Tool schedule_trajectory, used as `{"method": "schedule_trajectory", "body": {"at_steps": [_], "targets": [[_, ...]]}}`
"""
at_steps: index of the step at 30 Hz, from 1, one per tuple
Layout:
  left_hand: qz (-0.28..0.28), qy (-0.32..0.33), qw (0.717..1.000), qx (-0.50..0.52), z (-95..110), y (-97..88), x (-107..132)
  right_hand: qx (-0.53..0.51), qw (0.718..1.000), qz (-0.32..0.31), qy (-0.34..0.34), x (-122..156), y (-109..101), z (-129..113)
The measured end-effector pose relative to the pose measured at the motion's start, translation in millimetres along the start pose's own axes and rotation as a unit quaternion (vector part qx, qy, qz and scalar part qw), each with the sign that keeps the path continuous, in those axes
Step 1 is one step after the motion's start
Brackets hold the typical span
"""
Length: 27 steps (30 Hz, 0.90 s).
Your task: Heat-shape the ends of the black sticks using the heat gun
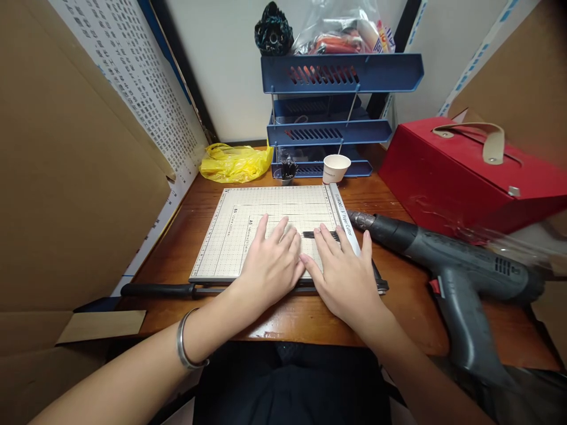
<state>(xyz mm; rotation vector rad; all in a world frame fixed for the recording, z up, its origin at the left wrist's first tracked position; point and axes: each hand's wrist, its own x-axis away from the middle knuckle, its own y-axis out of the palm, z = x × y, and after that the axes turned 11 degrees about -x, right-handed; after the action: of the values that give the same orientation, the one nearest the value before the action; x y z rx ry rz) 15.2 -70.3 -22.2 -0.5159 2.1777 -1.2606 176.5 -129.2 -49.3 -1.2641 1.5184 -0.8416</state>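
Note:
My left hand (273, 255) lies palm down on the cream paper cutter board (217, 230), fingers stretched out and thumb side inward. Beside it, my right hand (343, 274) rests flat with fingers spread, its thumb close to the left hand. Under the right fingertips is a small bundle of thin black strips (309, 234), partly covered, reaching toward the cutter's metal edge (343, 215). The cutter's arm lies along the board's near side, its black handle (157, 290) pointing left. Neither hand is wrapped around anything.
A grey heat gun (460, 254) lies at the right, before a red case (469, 171). Behind the board stand a paper cup (336, 168), a small holder of black strips (289, 170), a yellow plastic bag (237, 163) and blue stacked trays (328, 133). Cardboard (80, 177) walls the left.

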Motion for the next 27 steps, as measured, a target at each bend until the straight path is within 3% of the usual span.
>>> {"method": "schedule_trajectory", "body": {"at_steps": [21,27], "targets": [[-0.049,0.02,0.998,0.034,-1.6,3.0,-1.4,-0.002,1.0,-0.011,0.0,0.9,-4.0,-1.0],[-0.041,-0.011,0.999,0.034,-8.4,1.8,-1.5,0.003,1.0,-0.005,-0.001,0.9,-3.3,-1.5]]}}
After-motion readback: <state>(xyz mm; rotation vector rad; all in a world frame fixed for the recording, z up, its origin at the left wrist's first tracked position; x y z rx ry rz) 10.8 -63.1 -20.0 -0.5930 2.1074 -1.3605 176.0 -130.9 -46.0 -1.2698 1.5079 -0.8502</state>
